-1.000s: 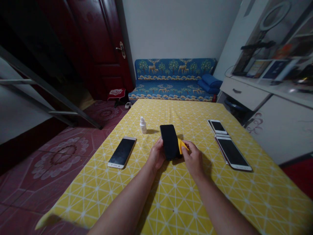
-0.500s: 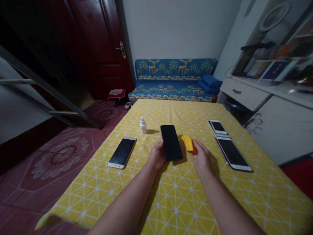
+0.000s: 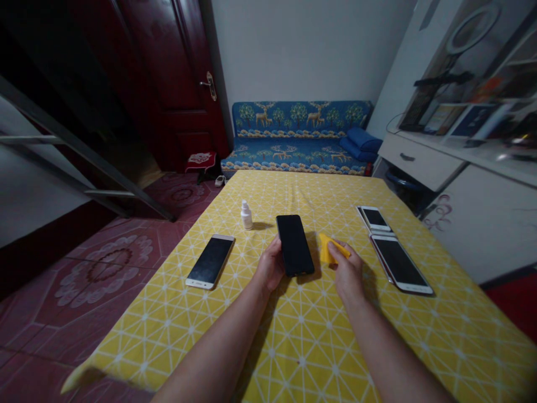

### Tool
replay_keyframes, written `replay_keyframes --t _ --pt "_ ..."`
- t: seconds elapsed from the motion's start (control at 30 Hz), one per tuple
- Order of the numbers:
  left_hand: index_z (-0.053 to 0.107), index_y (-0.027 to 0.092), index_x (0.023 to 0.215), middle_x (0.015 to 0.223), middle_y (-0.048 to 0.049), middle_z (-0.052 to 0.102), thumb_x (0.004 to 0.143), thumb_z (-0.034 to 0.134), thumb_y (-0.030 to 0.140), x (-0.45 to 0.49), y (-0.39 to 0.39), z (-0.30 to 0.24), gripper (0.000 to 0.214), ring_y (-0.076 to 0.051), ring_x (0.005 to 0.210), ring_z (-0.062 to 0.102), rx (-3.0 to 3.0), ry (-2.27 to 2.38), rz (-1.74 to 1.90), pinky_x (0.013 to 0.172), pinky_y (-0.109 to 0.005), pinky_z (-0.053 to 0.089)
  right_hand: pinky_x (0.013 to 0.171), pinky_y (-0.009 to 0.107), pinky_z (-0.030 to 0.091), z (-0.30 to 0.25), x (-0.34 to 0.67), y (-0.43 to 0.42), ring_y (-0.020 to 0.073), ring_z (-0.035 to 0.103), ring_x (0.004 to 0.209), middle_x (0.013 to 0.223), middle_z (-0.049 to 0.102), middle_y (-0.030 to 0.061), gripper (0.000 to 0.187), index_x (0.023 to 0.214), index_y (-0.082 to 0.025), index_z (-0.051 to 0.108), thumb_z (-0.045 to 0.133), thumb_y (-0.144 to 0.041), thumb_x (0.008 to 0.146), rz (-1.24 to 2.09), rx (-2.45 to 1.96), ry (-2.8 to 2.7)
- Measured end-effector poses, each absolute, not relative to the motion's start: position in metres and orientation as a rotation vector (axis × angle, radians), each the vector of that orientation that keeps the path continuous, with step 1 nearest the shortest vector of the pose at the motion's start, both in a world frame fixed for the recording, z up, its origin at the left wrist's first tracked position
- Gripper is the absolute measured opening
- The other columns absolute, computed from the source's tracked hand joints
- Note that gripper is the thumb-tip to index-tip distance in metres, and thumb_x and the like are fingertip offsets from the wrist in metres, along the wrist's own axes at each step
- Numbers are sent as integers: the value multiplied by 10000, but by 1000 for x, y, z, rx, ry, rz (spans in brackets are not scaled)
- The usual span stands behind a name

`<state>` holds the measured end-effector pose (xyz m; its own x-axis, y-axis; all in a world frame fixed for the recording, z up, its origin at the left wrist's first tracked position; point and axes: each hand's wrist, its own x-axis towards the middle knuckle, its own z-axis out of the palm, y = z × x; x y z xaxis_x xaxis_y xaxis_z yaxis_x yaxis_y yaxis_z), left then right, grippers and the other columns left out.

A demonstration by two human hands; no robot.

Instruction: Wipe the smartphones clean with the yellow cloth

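Holding the black phone (image 3: 296, 246): the left hand (image 3: 271, 264), closed on the phone's left edge; the fingers behind it are hidden.
Black phone: between the two hands, over the middle of the yellow tablecloth (image 3: 302, 347), screen dark and facing up; whether its lower edge touches the tablecloth cannot be told.
Right hand (image 3: 349, 270): pinching the yellow cloth (image 3: 325, 251) between thumb and fingers, near the phone's right side.
Yellow cloth: bunched, apart from the screen, with a strip of tablecloth showing between.
Step in hand: judged to be the wiping of the black phone, the yellow cloth being off the glass at this moment.
Next move: any further wiping would call for a steady left grip and a flat fold of cloth brought leftward onto the screen; hard pressure could tip a phone held from one side.
White bottle (image 3: 246, 217): upright, beyond the left hand, touched by neither hand.
Gold-edged phone (image 3: 210, 262): flat, screen up, to the left of the left hand.
Larger white phone (image 3: 400, 263) and smaller white phone (image 3: 375, 217): screens up, well to the right of the right hand.
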<state>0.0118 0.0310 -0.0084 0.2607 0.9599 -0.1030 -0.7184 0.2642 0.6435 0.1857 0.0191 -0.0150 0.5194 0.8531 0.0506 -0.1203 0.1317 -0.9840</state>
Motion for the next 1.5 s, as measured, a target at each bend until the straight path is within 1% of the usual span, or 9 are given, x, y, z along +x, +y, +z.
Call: replay_keyframes --t 0.17,0.37,0.57,0.7,0.9,1.0,1.27,1.43,1.5 --pt "659 189 1123 971 -64 713 792 696 333 12 31 -10 363 -213 815 653 532 528 1212 670 -302 511 600 248 507 -15 185 19 143 638 689 807 657 -8 344 878 -202 615 766 -416 655 741 -1176 -727" --pt "652 189 1157 1037 -87 715 811 683 342 13 31 -8 380 -240 882 663 577 483 1216 716 -317 507 471 247 493 -9 182 13 126 602 491 751 657 -17 438 1083 -219 599 747 -378 703 806 -1190 -789" --pt "650 187 1144 1011 -89 720 805 685 370 13 31 -9 387 -257 898 669 579 471 1211 751 -336 505 630 313 573 -8 182 14 180 703 704 979 707 56 434 1086 -219 630 743 -356 690 1085 -1051 -727" --pt "653 181 1152 1056 -91 716 796 684 368 13 30 -7 402 -285 986 650 577 466 1205 816 -370 499 741 354 581 -8 183 16 228 708 899 1045 705 64 559 1134 -230 596 790 -261 611 1146 -943 -719" --pt "650 188 1153 999 -75 713 798 690 347 12 31 -9 391 -243 866 655 542 543 1205 726 -333 501 747 302 564 -12 184 17 166 688 830 968 697 3 829 1247 -255 531 811 -123 477 1112 -998 -659" --pt "648 191 1151 976 -65 710 799 689 331 12 31 -9 381 -225 836 651 531 535 1209 710 -320 506 702 265 551 -12 186 17 135 668 763 939 692 1 738 1168 -232 589 840 -157 479 1079 -1031 -623" --pt "636 169 1184 987 -72 712 780 710 340 13 30 -6 445 -229 858 652 539 532 1215 747 -322 498 687 324 559 -13 186 18 185 695 759 933 728 55 344 935 -195 677 748 -443 708 1086 -1048 -620" --pt "605 186 1262 1078 -84 705 807 676 355 13 33 -12 491 -252 919 650 551 531 1205 774 -345 499 751 315 536 -23 189 21 209 671 895 990 724 49 316 937 -240 701 667 -501 760 893 -1187 -747" --pt "602 196 1273 1057 -79 712 812 672 350 12 33 -13 491 -251 906 652 541 535 1205 768 -348 500 763 325 522 -24 192 20 212 655 872 966 715 55 329 942 -234 694 621 -518 794 763 -1235 -845"
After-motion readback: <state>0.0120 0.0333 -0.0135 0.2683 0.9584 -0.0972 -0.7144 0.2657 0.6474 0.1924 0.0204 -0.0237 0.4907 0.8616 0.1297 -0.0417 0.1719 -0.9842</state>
